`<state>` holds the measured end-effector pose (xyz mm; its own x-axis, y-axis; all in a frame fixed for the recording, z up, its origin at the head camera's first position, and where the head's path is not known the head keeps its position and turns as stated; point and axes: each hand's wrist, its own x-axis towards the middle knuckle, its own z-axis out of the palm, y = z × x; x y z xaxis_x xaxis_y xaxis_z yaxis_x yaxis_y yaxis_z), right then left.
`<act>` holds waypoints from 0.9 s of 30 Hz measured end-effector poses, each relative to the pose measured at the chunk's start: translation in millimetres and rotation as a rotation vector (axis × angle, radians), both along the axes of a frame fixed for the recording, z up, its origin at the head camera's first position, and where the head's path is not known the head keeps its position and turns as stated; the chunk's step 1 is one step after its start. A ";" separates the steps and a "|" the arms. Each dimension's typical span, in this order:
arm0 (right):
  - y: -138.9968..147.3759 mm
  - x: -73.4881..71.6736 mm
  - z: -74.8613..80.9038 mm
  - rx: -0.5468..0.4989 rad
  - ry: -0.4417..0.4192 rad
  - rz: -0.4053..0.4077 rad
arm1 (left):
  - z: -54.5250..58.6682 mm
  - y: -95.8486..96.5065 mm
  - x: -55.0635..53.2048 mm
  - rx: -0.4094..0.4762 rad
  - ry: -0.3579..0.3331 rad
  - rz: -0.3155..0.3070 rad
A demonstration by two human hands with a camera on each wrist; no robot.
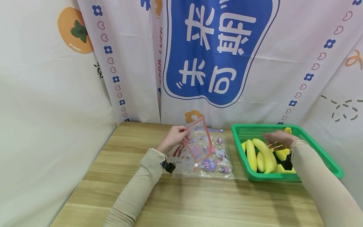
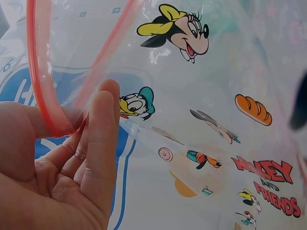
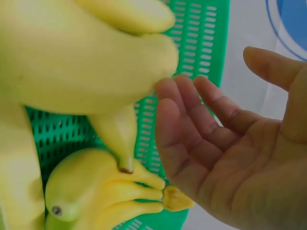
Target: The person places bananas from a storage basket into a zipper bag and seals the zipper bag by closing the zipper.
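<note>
My left hand (image 1: 178, 136) pinches the edge of a clear zip bag with red trim (image 1: 210, 143), whose mouth gapes upright above the table. In the left wrist view, thumb and fingers (image 2: 103, 139) grip the red rim (image 2: 34, 72), with cartoon prints on the clear film. Over a green basket (image 1: 276, 177) hovers my right hand (image 1: 279, 139), fingers spread and slightly bent, holding nothing. Large yellow bananas (image 1: 267, 156) fill the basket; in the right wrist view the fingertips (image 3: 165, 88) are close to the end of one big banana (image 3: 96, 62). Whether they touch, I cannot tell.
Another clear zip bag with a purple zipper (image 1: 216, 130) and purple prints lies flat on the wooden table (image 1: 181, 201), beneath and behind the red-trimmed one. A printed cloth (image 1: 136, 78) hangs along the back. A bunch of small bananas (image 3: 129, 191) sits in the basket.
</note>
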<state>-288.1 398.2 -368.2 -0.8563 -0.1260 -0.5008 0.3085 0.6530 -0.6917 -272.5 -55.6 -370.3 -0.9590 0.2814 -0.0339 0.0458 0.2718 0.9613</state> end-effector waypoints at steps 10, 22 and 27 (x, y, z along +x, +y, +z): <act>3.8 -3.4 -8.4 0.031 -0.107 -0.034 | -3.1 0.2 -2.3 -0.003 -0.002 -0.017; -2.6 -0.4 -9.2 0.056 -0.199 -0.039 | -6.1 -1.4 -3.1 -0.008 -0.005 -0.007; -0.7 1.5 -13.3 0.078 -0.202 -0.020 | -8.7 -0.4 -3.1 -0.015 0.003 -0.016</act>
